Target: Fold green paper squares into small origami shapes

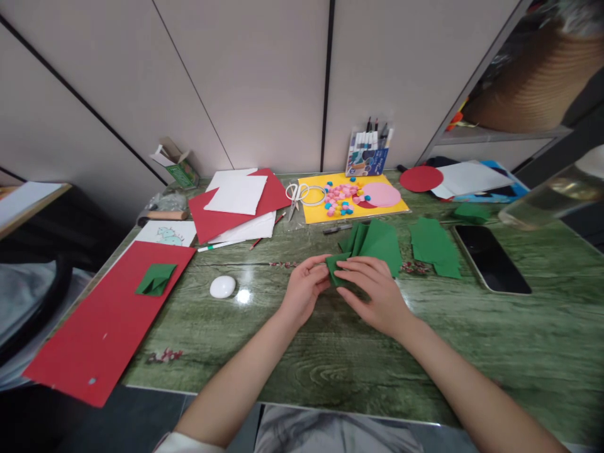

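A small piece of green paper [336, 270] is held just above the table, folded or layered as far as I can see. My left hand [306, 286] pinches its left edge between thumb and fingers. From the right, my right hand [377, 292] has its fingers laid over the same paper, hiding part of it. Right behind the hands lies a fan of green paper sheets [380, 242]. Another green paper piece [434, 245] rests farther right. On the left, a folded green paper [158, 279] lies on a long red card [108, 327].
White-handled scissors [293, 200] lie beside a yellow sheet [321, 214] bearing pink and blue balls [340, 196] and pink paper circles [383, 194]. A phone [493, 258] and a clear container [538, 195] are at right. A white oval object [223, 287] sits left; a marker box [368, 154] stands behind.
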A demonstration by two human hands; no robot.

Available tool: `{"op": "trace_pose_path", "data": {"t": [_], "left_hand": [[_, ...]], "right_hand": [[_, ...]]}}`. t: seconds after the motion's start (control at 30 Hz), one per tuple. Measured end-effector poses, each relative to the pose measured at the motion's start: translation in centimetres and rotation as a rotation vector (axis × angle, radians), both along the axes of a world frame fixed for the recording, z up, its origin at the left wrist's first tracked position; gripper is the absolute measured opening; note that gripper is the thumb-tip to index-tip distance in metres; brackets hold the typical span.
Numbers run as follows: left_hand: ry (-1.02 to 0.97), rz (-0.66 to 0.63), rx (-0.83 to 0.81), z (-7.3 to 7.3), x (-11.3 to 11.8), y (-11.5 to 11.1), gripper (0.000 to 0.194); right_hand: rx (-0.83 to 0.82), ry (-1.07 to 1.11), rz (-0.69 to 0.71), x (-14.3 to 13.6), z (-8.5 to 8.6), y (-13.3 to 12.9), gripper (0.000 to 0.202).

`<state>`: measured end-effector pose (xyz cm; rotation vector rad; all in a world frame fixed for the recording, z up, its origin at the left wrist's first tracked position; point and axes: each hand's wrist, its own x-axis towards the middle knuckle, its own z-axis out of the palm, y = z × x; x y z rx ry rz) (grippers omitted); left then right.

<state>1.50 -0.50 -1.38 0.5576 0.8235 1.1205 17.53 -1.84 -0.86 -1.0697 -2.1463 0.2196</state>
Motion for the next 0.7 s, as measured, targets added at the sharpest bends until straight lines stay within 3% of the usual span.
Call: {"op": "trace_pose_path", "data": {"t": [0.3,0.57,0.7], "left_hand": [[0.041,-0.01,-0.061,0.3,0.0,0.1,0.023],[0.01,-0.08,-0.095,0.0,-0.3,0.2,0.024],[-0.027,-0.121,-0.144,0.1,-0.3,0.2,0.028]], "right_hand": [[-0.163,0.24,-0.057,0.7,1.1,0.1,0.027],[-0.432,0.451,-0.093,0.9,0.3,0.9,0.017],[-0.439,0.477,-0.116,0.6,0.2,0.8,0.013]]}}
